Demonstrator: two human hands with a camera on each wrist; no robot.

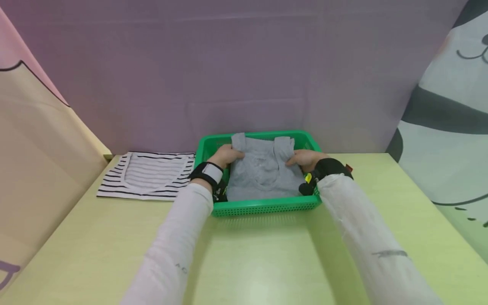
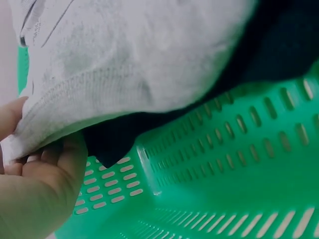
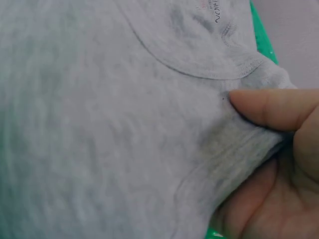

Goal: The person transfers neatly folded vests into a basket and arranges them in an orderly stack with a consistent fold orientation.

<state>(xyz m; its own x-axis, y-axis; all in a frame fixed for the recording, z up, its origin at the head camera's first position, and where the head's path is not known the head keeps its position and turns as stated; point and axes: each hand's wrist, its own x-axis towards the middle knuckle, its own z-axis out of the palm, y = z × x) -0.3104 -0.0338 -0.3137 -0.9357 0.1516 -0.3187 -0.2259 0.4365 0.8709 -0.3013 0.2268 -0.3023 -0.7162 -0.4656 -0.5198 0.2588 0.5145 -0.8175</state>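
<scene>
A folded grey tank top (image 1: 261, 167) with broad straps lies over the inside of a green plastic basket (image 1: 267, 206) in the head view. My left hand (image 1: 227, 155) pinches its left edge below the strap, thumb on top and fingers curled underneath. On the opposite side my right hand (image 1: 306, 159) grips the other edge the same way. The right wrist view shows the thumb pressed on the grey cloth (image 3: 124, 124) beside the neckline. Under the tank top, a dark cloth (image 2: 112, 142) shows in the left wrist view, above the basket's slotted floor.
To the left of the basket, a white top with black stripes (image 1: 152, 176) lies flat and folded on the pale yellow-green table (image 1: 259, 258). Behind the table hangs a purple-grey cloth backdrop (image 1: 244, 76). Printed curtains flank both sides.
</scene>
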